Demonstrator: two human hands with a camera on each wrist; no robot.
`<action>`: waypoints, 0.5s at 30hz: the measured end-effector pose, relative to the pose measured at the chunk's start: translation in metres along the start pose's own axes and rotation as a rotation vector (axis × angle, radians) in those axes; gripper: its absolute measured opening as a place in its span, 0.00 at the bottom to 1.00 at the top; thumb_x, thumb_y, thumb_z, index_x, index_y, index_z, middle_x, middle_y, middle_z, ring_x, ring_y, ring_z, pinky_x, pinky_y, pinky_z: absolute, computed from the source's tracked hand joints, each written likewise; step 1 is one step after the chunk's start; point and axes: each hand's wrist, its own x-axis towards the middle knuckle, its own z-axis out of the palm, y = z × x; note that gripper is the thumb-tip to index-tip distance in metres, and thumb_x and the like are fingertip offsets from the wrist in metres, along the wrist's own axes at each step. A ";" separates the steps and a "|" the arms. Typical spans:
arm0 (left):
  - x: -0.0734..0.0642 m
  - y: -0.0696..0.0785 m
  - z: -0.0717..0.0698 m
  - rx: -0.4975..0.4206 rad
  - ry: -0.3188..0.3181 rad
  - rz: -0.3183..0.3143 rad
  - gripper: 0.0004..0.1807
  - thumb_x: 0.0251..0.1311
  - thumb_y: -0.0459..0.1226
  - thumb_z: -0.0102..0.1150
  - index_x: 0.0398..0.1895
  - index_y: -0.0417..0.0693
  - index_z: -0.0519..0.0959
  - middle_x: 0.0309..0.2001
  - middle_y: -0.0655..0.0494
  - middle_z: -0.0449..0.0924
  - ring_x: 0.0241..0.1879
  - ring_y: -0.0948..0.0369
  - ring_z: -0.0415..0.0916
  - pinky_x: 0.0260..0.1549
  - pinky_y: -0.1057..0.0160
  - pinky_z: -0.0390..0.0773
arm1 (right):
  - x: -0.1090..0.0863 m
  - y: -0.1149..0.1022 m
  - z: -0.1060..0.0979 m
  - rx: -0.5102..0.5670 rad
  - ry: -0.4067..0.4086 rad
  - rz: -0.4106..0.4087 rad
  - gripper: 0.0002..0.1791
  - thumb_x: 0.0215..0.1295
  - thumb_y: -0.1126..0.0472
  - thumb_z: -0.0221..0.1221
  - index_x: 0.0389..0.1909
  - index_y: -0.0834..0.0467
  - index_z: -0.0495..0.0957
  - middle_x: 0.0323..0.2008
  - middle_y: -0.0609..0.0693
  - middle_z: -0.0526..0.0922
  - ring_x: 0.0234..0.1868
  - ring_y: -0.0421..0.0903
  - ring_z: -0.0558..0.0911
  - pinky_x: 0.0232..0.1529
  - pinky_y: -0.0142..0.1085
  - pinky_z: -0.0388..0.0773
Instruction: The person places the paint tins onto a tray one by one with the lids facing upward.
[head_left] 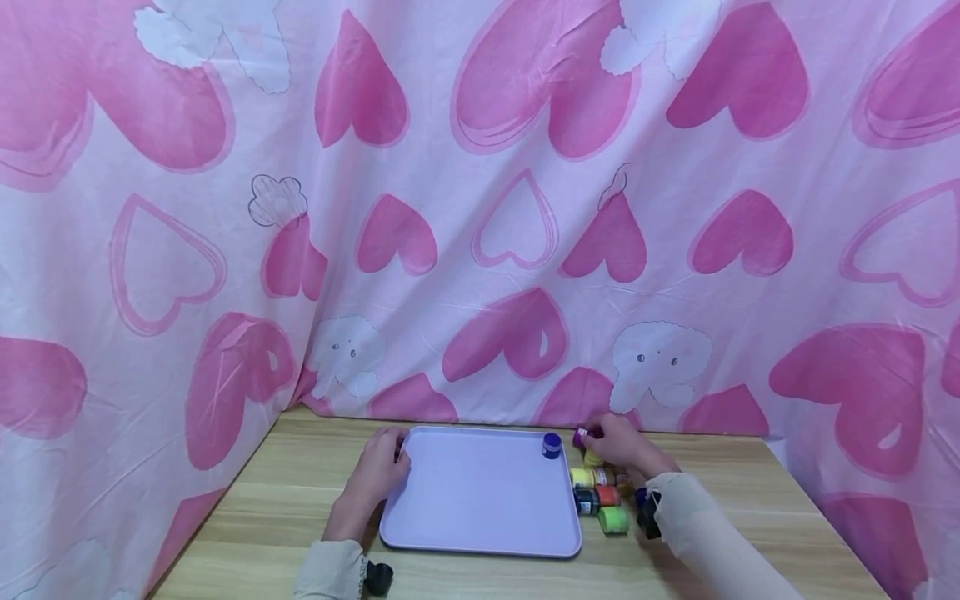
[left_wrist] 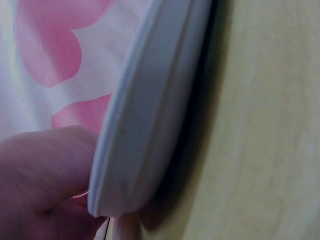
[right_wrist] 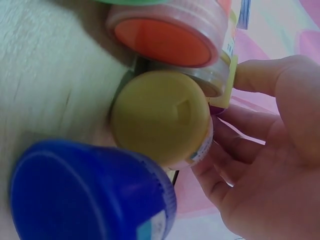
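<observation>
A shallow pale lilac tray [head_left: 480,500] lies on the table, and my left hand [head_left: 377,468] grips its left edge near the far corner. In the left wrist view the thumb side of that hand [left_wrist: 45,175] meets the tray's rim [left_wrist: 145,110]. A small dark blue paint jar [head_left: 552,446] stands inside the tray's far right corner. Just past the tray's right side, my right hand [head_left: 621,442] holds a purple paint jar [head_left: 581,437] in its fingertips. Only a sliver of purple shows beside the fingers of the right hand [right_wrist: 280,150] in the right wrist view.
Right of the tray several small jars cluster: yellow [head_left: 581,477], black [head_left: 587,502], orange-red [head_left: 608,497] and light green [head_left: 613,521]. A brown-yellow jar [right_wrist: 160,117] and a blue jar [right_wrist: 95,195] are near the right wrist. A pink heart-patterned curtain [head_left: 502,333] hangs behind the wooden table [head_left: 720,500].
</observation>
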 end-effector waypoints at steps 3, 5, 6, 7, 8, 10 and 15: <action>0.002 -0.010 0.007 0.018 0.032 0.053 0.19 0.62 0.26 0.63 0.56 0.27 0.81 0.47 0.35 0.83 0.48 0.44 0.84 0.51 0.43 0.87 | -0.001 -0.003 -0.001 0.013 -0.005 0.027 0.08 0.76 0.61 0.64 0.50 0.57 0.87 0.42 0.50 0.85 0.43 0.49 0.79 0.44 0.40 0.79; 0.001 -0.011 0.007 0.017 0.044 0.069 0.19 0.60 0.26 0.63 0.55 0.26 0.81 0.46 0.35 0.83 0.46 0.44 0.84 0.49 0.42 0.87 | -0.001 -0.005 -0.001 0.004 -0.003 0.026 0.08 0.76 0.61 0.65 0.51 0.56 0.86 0.42 0.50 0.86 0.43 0.49 0.80 0.45 0.40 0.80; 0.001 -0.011 0.007 0.014 0.044 0.066 0.19 0.60 0.26 0.63 0.55 0.26 0.81 0.46 0.35 0.83 0.46 0.44 0.84 0.50 0.42 0.87 | -0.002 -0.006 -0.002 0.002 -0.001 0.023 0.08 0.76 0.61 0.65 0.51 0.56 0.86 0.43 0.50 0.86 0.43 0.49 0.80 0.46 0.41 0.81; 0.001 -0.010 0.007 0.010 0.041 0.060 0.19 0.61 0.26 0.63 0.55 0.26 0.81 0.46 0.35 0.83 0.47 0.44 0.84 0.50 0.42 0.87 | -0.002 -0.007 -0.002 -0.005 0.003 0.013 0.08 0.76 0.61 0.65 0.51 0.56 0.86 0.43 0.50 0.86 0.43 0.48 0.80 0.47 0.42 0.81; 0.001 -0.010 0.007 0.006 0.035 0.049 0.19 0.61 0.26 0.63 0.56 0.26 0.81 0.47 0.35 0.83 0.47 0.44 0.84 0.51 0.42 0.87 | -0.002 -0.008 -0.002 -0.013 0.008 0.005 0.08 0.76 0.61 0.65 0.51 0.56 0.86 0.43 0.49 0.86 0.43 0.48 0.80 0.47 0.42 0.82; -0.001 0.001 0.001 -0.017 0.008 -0.003 0.19 0.61 0.25 0.64 0.57 0.26 0.81 0.48 0.35 0.84 0.50 0.43 0.84 0.55 0.40 0.86 | -0.002 -0.009 -0.002 -0.026 0.020 -0.014 0.08 0.76 0.62 0.66 0.51 0.56 0.86 0.43 0.49 0.86 0.43 0.47 0.80 0.48 0.43 0.83; 0.002 0.001 0.000 0.009 -0.025 -0.043 0.20 0.64 0.25 0.64 0.59 0.28 0.81 0.50 0.36 0.84 0.51 0.46 0.84 0.56 0.43 0.86 | -0.002 -0.008 0.000 -0.057 0.060 -0.085 0.10 0.73 0.64 0.68 0.52 0.56 0.85 0.43 0.48 0.85 0.43 0.46 0.80 0.49 0.44 0.86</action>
